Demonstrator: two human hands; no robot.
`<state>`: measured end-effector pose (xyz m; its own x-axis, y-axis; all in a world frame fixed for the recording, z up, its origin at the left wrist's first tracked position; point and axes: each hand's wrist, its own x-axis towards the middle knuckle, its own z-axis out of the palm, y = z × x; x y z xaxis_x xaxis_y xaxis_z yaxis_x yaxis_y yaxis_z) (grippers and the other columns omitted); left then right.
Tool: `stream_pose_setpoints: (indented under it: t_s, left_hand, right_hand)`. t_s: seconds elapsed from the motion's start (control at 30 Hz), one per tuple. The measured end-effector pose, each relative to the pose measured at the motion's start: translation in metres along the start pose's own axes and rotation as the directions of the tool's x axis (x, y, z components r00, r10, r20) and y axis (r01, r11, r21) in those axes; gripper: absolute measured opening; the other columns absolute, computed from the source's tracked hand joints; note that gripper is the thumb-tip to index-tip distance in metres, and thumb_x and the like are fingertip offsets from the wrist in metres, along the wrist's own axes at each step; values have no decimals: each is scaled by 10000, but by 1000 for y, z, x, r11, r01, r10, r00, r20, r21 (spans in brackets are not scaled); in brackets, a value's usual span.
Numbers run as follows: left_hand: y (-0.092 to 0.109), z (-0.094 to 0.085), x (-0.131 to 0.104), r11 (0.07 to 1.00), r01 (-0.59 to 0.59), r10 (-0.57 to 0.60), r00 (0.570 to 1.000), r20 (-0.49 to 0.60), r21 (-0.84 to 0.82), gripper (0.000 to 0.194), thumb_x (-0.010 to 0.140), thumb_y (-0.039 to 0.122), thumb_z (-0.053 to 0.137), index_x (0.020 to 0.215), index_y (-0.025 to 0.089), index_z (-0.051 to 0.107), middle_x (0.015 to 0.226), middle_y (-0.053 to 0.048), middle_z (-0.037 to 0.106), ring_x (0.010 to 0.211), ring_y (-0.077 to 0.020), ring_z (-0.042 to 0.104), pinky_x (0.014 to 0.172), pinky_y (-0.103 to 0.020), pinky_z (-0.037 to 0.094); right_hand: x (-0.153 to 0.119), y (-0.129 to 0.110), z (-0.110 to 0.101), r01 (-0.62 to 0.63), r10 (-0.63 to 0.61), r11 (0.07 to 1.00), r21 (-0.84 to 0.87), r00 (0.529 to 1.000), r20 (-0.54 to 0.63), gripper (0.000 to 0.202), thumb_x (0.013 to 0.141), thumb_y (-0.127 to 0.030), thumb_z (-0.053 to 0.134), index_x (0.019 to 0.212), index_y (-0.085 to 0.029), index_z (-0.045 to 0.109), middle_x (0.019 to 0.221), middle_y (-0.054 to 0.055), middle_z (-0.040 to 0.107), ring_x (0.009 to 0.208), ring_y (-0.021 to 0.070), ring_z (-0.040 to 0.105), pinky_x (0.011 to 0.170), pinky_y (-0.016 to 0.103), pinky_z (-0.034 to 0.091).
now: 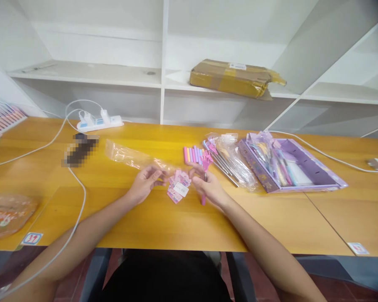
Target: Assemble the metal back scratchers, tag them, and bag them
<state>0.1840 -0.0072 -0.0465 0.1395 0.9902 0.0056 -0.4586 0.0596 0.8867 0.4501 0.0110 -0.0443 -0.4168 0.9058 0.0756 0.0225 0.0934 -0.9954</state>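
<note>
My right hand (209, 186) is closed round a small back scratcher (206, 161) with a pink claw-shaped head; its pink lower end shows below my fingers. My left hand (146, 182) has its fingers curled at the end of a long clear plastic bag (126, 155), seemingly pinching it, with the contact partly hidden. Between both hands lie pink printed cards (175, 195), one with a white label (181, 189). Just beyond my right hand are several pastel handles (192, 154) in a row, and several back scratchers (223, 163) with metal rods.
Right of the rods lie clear wrappers (239, 167) and a purple box (318, 180) holding packaged items. A power strip (101, 123) with white cables sits back left, near a blurred dark object (81, 150). An orange package (9, 214) is far left. A taped carton (233, 77) rests on the shelf.
</note>
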Motion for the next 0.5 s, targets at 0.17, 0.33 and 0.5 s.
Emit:
stream_pose_setpoints:
  t_s: [0.17, 0.33, 0.5]
  left_hand:
    - [-10, -4, -1, 983, -22, -5, 989, 150, 182, 273, 877, 419, 818, 893, 167, 714, 808, -23, 728, 610, -93, 606, 580, -221, 505]
    - [-9, -3, -3, 999, 35, -41, 988, 151, 42, 229, 868, 325, 838, 990, 180, 710, 918, -41, 761, 682, -111, 669, 646, -240, 535]
    - [-7, -1, -5, 983, 118, -90, 978, 190, -142, 418, 774, 288, 924, 1102, 217, 674, 1167, -67, 742, 996, -176, 733, 907, -313, 560]
  right_hand:
    - [-1, -2, 3, -74, 71, 994, 76, 997, 41, 437, 829, -517, 819, 1147, -237, 711, 867, -27, 553, 410, 39, 459, 296, 193, 305]
    - [-1, -3, 0, 178, -190, 972, -155, 979, -69, 282, 864, -485, 797, 854, -207, 752, 773, -5, 511, 535, 96, 474, 399, 238, 409]
    - [-8, 2, -1, 421, -488, 747, -514, 873, 5, 177, 981, -371, 672, 972, -239, 790, 796, 47, 589, 682, 167, 571, 609, 322, 527]
